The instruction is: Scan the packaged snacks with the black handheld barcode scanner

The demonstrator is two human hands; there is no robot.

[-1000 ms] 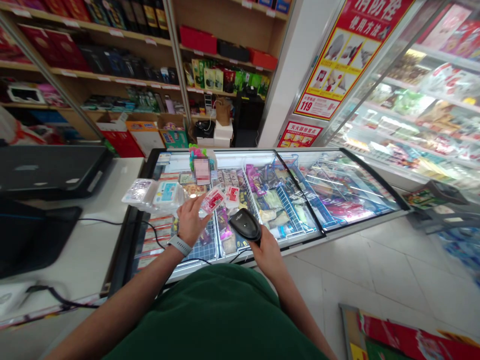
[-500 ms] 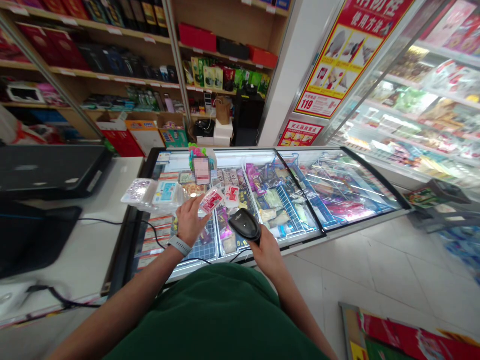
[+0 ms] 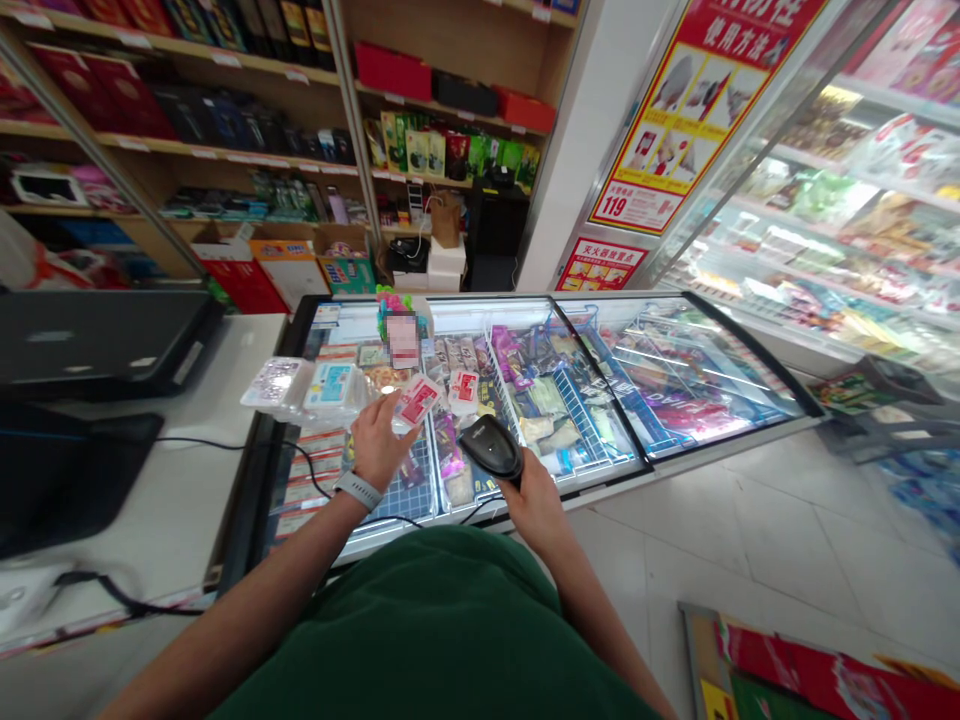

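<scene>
My left hand (image 3: pixel 377 440), with a pale watch on the wrist, grips the left edge of a small clear package with a red and white label (image 3: pixel 417 402) over the freezer's glass top. Wrapped in my right hand (image 3: pixel 531 492) is the handle of a black barcode scanner (image 3: pixel 490 446), its head pointing up and left. A second red-labelled package (image 3: pixel 463 392) lies on the glass just right of the held one. Left of my left hand sit a package with a blue and white label (image 3: pixel 332 386) and clear wrapped packages (image 3: pixel 278 386).
The chest freezer (image 3: pixel 600 489) with frozen goods runs to the right. A colourful item (image 3: pixel 394 300) stands at its back edge. A white counter (image 3: pixel 251 345) holds black equipment (image 3: pixel 97 340) at the left. Black cables (image 3: pixel 300 452) cross the freezer's left part. Stocked shelves stand behind.
The red-labelled package in my left hand has shifted slightly left and is tilted a little differently. My right hand and the scanner are almost unmoved.
</scene>
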